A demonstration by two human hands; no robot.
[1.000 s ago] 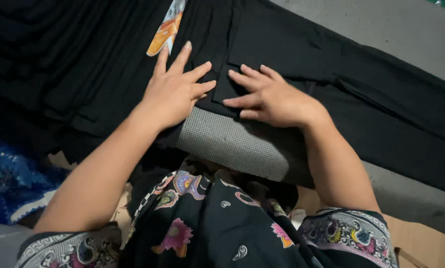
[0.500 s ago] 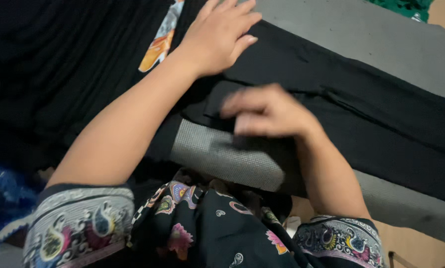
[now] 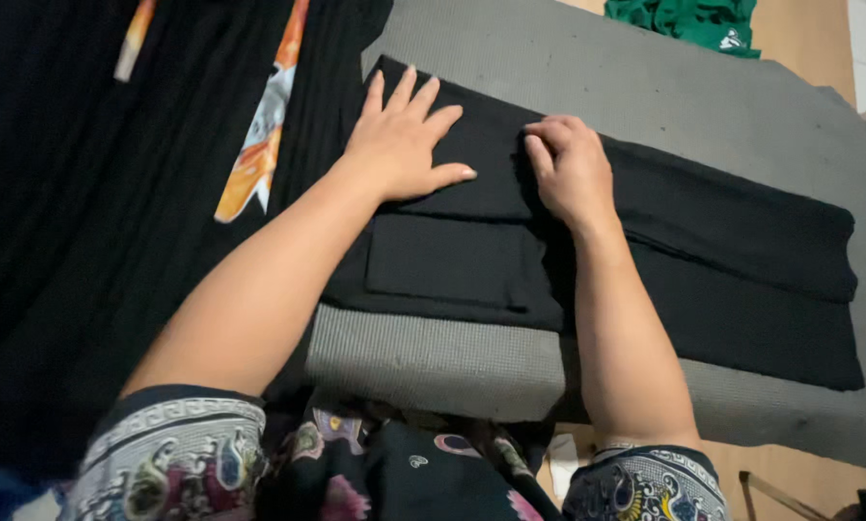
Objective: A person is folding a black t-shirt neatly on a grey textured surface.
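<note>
1. One folded black garment (image 3: 703, 251), matte woven cloth in a long rectangle with a sewn patch pocket, lies on one grey textured mat (image 3: 626, 87).
2. The left hand (image 3: 404, 140) presses flat, fingers spread wide, on the garment's end.
3. The right hand (image 3: 570, 169) curls, pinching a fold.
4. One pleated black cloth (image 3: 85, 241) bears two orange strips.
5. One green cloth (image 3: 693, 19) lies beyond the mat.

I see no packages, signs or screens from here. The nearest thing to a label is a small white printed mark (image 3: 731, 40) on the green cloth (image 3: 688, 19), at the far right corner past the grey mat (image 3: 645, 87); it is too small to make out.
</note>
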